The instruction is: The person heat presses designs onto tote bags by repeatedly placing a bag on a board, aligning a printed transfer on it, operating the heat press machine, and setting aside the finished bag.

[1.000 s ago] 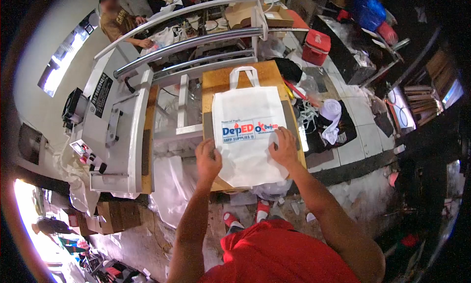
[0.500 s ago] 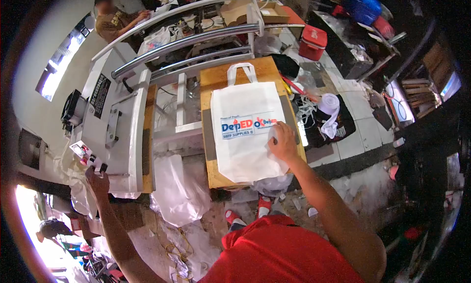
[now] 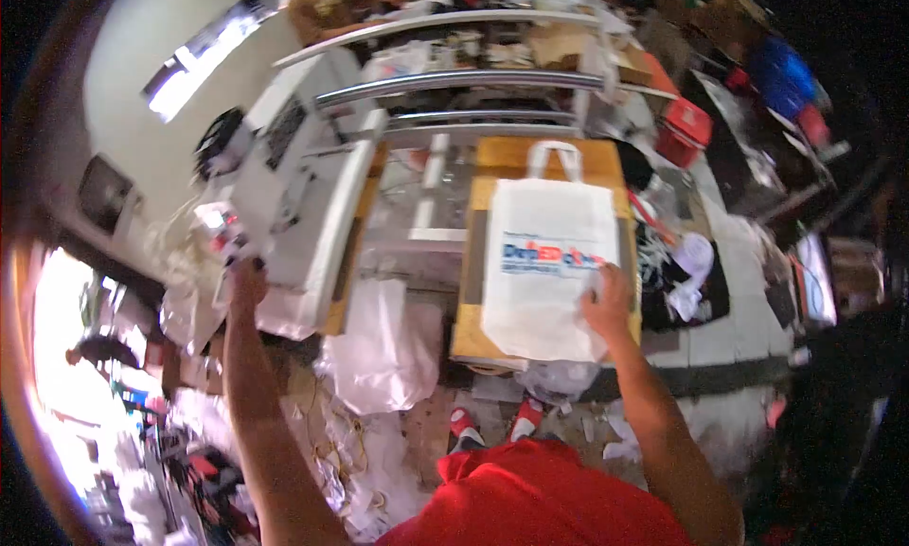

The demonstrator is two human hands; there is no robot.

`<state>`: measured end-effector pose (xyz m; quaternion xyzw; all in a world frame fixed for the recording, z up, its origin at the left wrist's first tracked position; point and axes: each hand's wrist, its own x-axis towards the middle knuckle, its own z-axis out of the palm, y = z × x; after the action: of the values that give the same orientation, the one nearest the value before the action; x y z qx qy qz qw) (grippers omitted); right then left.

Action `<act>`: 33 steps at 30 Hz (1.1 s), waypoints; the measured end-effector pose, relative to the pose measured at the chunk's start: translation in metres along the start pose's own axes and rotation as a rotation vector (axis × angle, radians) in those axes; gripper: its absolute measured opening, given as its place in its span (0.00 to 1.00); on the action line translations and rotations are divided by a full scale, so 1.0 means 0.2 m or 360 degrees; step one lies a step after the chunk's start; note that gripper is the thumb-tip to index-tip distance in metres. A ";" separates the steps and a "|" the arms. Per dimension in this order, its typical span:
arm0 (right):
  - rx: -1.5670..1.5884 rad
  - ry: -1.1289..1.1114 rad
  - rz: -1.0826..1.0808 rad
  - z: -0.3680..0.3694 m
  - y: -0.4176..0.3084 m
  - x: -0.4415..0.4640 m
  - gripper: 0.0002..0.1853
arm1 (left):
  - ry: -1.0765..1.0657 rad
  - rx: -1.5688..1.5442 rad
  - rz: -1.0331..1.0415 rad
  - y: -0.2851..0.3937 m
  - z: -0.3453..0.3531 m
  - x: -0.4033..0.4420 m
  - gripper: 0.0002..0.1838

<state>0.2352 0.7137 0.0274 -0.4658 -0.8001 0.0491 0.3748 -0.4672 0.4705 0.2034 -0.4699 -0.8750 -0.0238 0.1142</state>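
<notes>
A white tote bag (image 3: 549, 309) with blue and red print lies flat on the wooden board (image 3: 468, 330) in front of me, its handles (image 3: 556, 153) pointing away. My right hand (image 3: 609, 304) rests on the bag's right side, beside the end of the print. Its thumb and fingers look apart, with the fingers bent against the fabric. Off to the left, my left hand (image 3: 246, 283) touches the lower part of a small control panel (image 3: 225, 232) with a bright light and dark knobs, at the near end of a white machine. Blur hides how its fingers are set.
Metal rollers (image 3: 459, 84) cross the machine's frame beyond the bag. Below the left side hangs pale plastic sheeting (image 3: 383, 357). To the right are a white fabric roll (image 3: 693, 259) and a red cooler (image 3: 684, 131). Another person (image 3: 327, 16) is at the back; scraps litter the floor.
The head view has swung left, so the bag, machine and both hands appear farther right. My right hand stays on the bag and my left stays at the control panel.
</notes>
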 end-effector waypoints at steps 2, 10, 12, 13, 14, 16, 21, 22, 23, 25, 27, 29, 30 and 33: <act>-0.0107 0.0069 -0.0063 0.04 0.02 -0.02 0.32 | 0.0050 0.0003 -0.0053 -0.01 0.01 -0.02 0.13; -0.0097 -0.0002 -0.0009 0.03 0.00 -0.01 0.31 | -0.0241 0.0127 -0.0330 0.26 -0.20 -0.10 0.19; -0.0084 -0.0002 0.0016 0.01 -0.02 -0.01 0.32 | -0.0214 0.0145 -0.0353 0.34 -0.25 -0.13 0.19; -0.0085 -0.0001 0.0020 0.02 -0.03 -0.01 0.32 | -0.0123 0.0187 -0.0330 0.35 -0.22 -0.15 0.18; -0.0072 0.0011 -0.0018 0.03 -0.02 -0.01 0.32 | -0.0126 0.0185 -0.0311 0.36 -0.23 -0.18 0.18; -0.0135 -0.0030 0.0036 0.02 -0.02 -0.01 0.34 | -0.0159 0.0008 -0.0177 0.42 -0.24 -0.19 0.17; -0.0077 0.0024 0.0047 0.01 0.03 -0.03 0.34 | 0.0206 -0.0319 0.0433 0.67 -0.15 -0.27 0.16; -0.0121 0.0065 0.0011 0.02 0.02 -0.03 0.33 | 0.0112 -0.0428 0.0406 0.78 -0.22 -0.31 0.15; -0.0119 0.0061 0.0039 0.01 0.01 -0.03 0.34 | 0.0016 -0.0529 0.0367 0.88 -0.24 -0.33 0.14; -0.0127 0.0045 0.0080 -0.01 -0.01 -0.03 0.34 | 0.0256 -0.0540 0.0600 1.00 -0.19 -0.38 0.13; -0.0084 0.0046 0.0077 -0.01 -0.01 -0.02 0.34 | 0.0333 -0.0619 0.0729 1.16 -0.21 -0.43 0.11; -0.0095 0.0045 0.0063 -0.03 -0.02 -0.02 0.35 | 0.0347 -0.0679 0.0821 1.28 -0.19 -0.48 0.11; -0.0102 0.0050 0.0047 -0.04 -0.03 -0.01 0.35 | 0.0366 -0.0736 0.0914 1.35 -0.20 -0.50 0.10; -0.0084 0.0086 0.0069 -0.07 -0.06 0.01 0.35 | 0.0371 -0.0777 0.0937 1.63 -0.27 -0.60 0.10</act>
<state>0.2354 0.7054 0.0441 -0.4940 -0.7803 0.0234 0.3828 -0.1248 0.5458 0.2081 -0.7079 -0.6528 -0.2506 0.0995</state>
